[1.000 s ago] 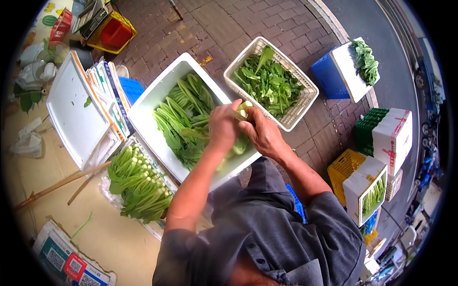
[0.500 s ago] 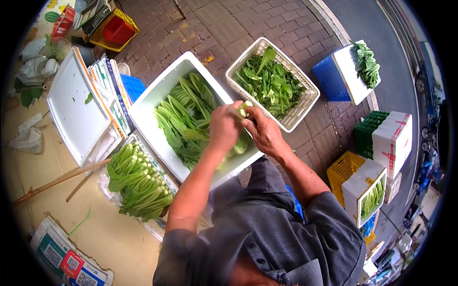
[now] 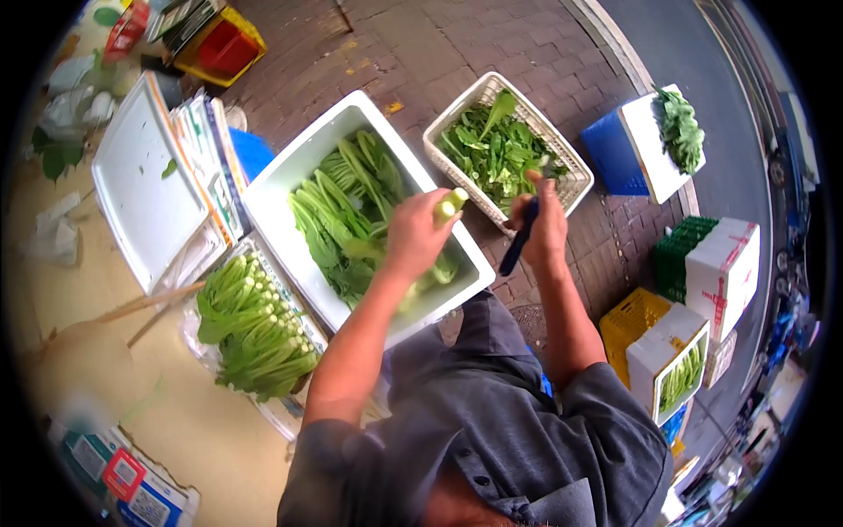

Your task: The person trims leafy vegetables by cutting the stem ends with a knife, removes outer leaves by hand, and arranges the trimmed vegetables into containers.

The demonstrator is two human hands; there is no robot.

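Observation:
My left hand (image 3: 416, 230) is closed around leafy green stalks (image 3: 450, 205), their pale cut ends poking up past the fingers. It is over the right side of a white foam box (image 3: 303, 145), in which more long-stemmed leafy greens (image 3: 338, 206) lie. My right hand (image 3: 548, 230) grips a knife with a dark handle (image 3: 520, 239); its blade cannot be made out clearly. That hand is by the near right edge of a cream plastic basket (image 3: 572, 180) holding loose leaves (image 3: 496, 145). A small pale bit shows near its fingertips, blurred.
Bundled greens (image 3: 255, 325) lie stacked on the left, beside a white foam lid (image 3: 145, 189). To the right stand a blue crate (image 3: 610, 154) with greens on its white top, a yellow crate (image 3: 637, 325) and white boxes (image 3: 724, 272). Brick paving (image 3: 413, 53) runs beyond.
My right hand has moved right, away from the stalks, to the cream basket with the knife. My left hand still holds the stalks in nearly the same place, their cut ends now uncovered.

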